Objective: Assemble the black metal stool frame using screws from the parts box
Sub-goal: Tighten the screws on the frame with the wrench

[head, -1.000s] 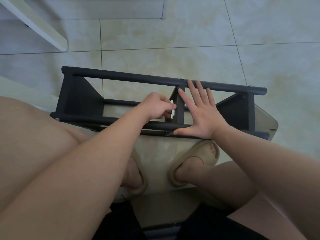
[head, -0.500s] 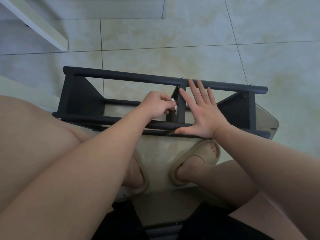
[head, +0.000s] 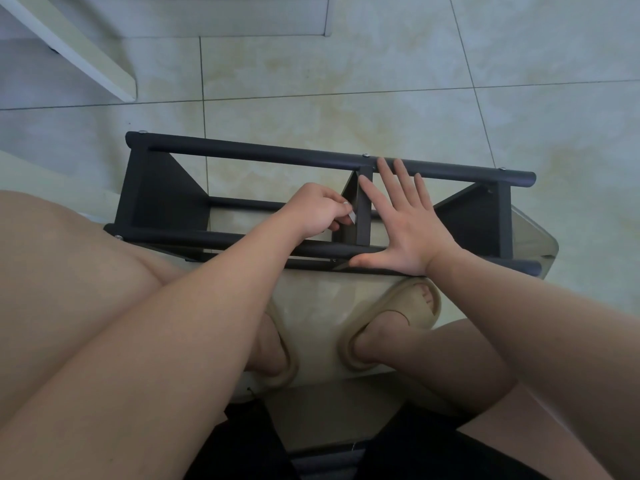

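The black metal stool frame (head: 270, 157) lies on its side on the tiled floor in front of my knees, two long tubes running left to right. My left hand (head: 317, 211) is curled inside the frame, pinching a small silvery tool (head: 350, 214) against the left face of the middle crosspiece (head: 363, 209). My right hand (head: 407, 223) rests flat and spread on the frame just right of that crosspiece, thumb along the near tube. Silver screw heads show on the far tube (head: 365, 155). No parts box is in view.
My feet in beige slippers (head: 391, 327) stand just behind the frame on a clear plastic sheet (head: 533, 233). A white furniture edge (head: 86, 60) crosses the upper left. Pale floor tiles (head: 415, 81) stretch beyond the frame.
My left hand has turned slightly at the crosspiece, and the small silvery tool shows at a different angle. The right hand and the frame have stayed in place.
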The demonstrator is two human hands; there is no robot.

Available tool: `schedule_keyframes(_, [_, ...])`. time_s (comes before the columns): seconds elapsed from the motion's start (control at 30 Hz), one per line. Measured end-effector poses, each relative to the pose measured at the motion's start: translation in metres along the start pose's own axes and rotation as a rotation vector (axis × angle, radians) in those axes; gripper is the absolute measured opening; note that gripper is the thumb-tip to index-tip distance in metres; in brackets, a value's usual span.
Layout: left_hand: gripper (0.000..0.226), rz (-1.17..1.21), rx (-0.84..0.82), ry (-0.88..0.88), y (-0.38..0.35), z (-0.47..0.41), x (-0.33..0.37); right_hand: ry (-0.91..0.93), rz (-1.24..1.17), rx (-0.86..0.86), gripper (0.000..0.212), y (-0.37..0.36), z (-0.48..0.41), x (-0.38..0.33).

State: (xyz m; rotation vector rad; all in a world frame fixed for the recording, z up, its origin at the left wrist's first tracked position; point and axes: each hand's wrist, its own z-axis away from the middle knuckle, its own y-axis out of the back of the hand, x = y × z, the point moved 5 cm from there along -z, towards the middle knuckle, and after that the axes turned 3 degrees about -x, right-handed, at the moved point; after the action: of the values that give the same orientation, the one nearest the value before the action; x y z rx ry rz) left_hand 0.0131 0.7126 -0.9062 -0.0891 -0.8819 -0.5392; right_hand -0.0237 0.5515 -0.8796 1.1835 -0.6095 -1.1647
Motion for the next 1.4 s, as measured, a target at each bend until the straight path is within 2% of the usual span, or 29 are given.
schedule_keyframes(0.33, [0.013,-0.094,0.001,-0.003,-0.0031,0.0005,0.0004,0.0,0.019,-0.002,0.128,0.0001,0.0,0.0])
schedule_keyframes(0.53, [0.008,0.002,-0.004,0.008,0.0001,0.002,0.0011,0.003,0.007,0.009,0.128,0.0001,0.0004,-0.0003])
schedule_keyframes(0.77, [0.012,-0.069,-0.02,-0.003,-0.0037,0.0018,0.0015,-0.001,0.024,-0.003,0.128,0.0003,-0.0002,0.0001])
schedule_keyframes(1.03, [0.008,-0.004,-0.036,0.034,-0.0017,0.0003,-0.0005,-0.003,0.016,-0.014,0.127,0.001,0.0002,-0.0004])
schedule_keyframes(1.4, [0.016,-0.032,-0.111,0.085,-0.0042,0.0004,-0.0011,-0.005,0.033,-0.023,0.127,0.0002,0.0004,-0.0005])
